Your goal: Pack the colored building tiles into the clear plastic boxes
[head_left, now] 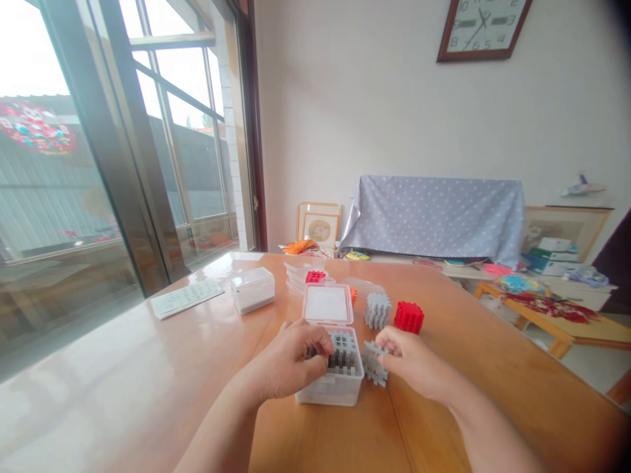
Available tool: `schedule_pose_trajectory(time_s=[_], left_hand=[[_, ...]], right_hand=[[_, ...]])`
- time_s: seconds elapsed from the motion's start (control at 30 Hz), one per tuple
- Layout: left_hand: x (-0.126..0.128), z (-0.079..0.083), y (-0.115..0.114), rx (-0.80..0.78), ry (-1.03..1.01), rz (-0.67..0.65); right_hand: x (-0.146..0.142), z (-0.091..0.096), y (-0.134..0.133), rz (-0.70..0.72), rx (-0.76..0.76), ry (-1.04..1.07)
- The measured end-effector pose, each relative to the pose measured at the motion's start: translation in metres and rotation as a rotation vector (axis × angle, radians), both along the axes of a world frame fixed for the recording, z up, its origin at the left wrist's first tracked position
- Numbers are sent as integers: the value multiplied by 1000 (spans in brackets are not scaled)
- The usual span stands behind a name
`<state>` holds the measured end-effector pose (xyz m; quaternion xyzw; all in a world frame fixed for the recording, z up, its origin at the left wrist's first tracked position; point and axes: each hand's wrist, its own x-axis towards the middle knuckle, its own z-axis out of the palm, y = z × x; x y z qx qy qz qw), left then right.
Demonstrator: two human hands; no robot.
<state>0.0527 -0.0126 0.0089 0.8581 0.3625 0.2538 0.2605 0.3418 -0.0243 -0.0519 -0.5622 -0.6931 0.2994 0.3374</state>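
Observation:
A clear plastic box (329, 392) with its lid (327, 304) tipped back stands on the table in front of me. Grey toothed plastic building tiles (342, 358) stand in a row inside it. My left hand (296, 355) reaches over the box's left side, thumb and fingers curled together at the tiles; what they grip is hidden. Just right of the box, my right hand (407, 358) pinches a grey notched building tile (373, 364) by its upper right edge. Behind that hand are a grey block of tiles (377, 310) and a red block of tiles (409, 317).
On the wooden table (207, 374), a second clear box (252, 291) and a printed leaflet (187, 299) lie to the left. Behind the open lid are clear containers (298, 272), a red piece (315, 276) and an orange piece (353, 295).

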Motion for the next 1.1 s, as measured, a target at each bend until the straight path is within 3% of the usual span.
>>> schedule_pose_trajectory(time_s=[0.17,0.3,0.5,1.1], left_hand=[[-2,3,-1,-15,-11,-24],[-4,1,-1,-19,-13,-12],[-6,-2,0,-32,-15,9],[-6,2,-2,-41,-65,-44]], right_hand=[[-4,30,-12,-133,108,264],[-28,38,-25,-45,165,345],[-53,29,-32,5,232,194],[-60,25,-30,96,370,-183]])
